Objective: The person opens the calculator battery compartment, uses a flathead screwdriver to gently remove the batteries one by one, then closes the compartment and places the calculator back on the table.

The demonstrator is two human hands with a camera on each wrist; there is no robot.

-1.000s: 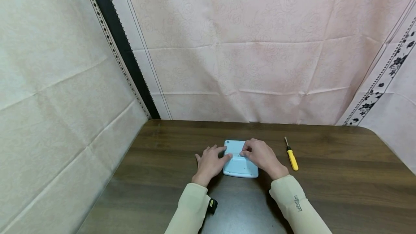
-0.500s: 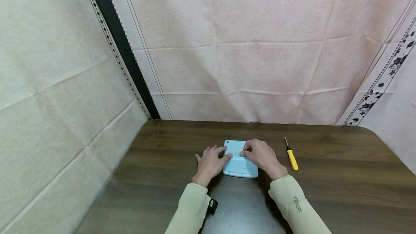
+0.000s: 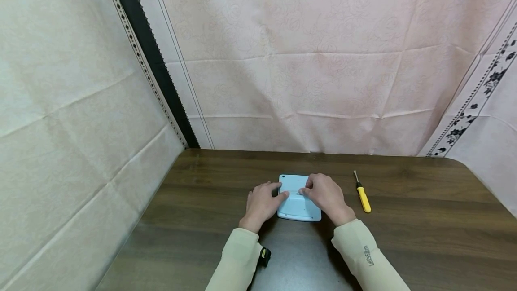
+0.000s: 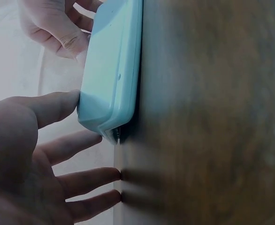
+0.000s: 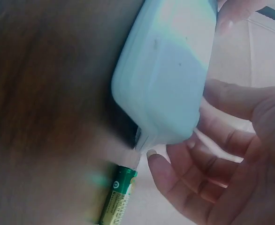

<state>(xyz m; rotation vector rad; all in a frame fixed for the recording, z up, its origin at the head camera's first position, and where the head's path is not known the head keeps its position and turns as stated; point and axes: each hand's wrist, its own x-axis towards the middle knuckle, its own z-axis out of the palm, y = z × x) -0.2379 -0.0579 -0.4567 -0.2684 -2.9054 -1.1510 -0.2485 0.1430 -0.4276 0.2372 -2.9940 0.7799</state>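
Observation:
A light blue plastic device (image 3: 300,210), shaped like a desk calculator, lies on the table with a smooth back upward and a raised ledge across it. At its left side, my left hand (image 3: 261,202) has its thumb on the back and index finger at the edge. The other fingers (image 4: 88,182) stretch past the device onto the table. My right hand (image 3: 326,194) reaches over from the right, its thumb and bent index finger at the middle of the back, by the ledge. Whether they pinch something small there, I cannot tell.
A green and gold battery (image 5: 118,197) lies on the table beside the device, behind my right hand in the head view. Farther right lies a yellow-handled screwdriver (image 3: 363,198). Pale cloth (image 3: 307,80) hangs behind the wooden table (image 3: 428,219).
The outer fingers of my left hand have drawn in closer together. My right hand and forearm have shifted slightly left, still over the device. The device and screwdriver stay in place.

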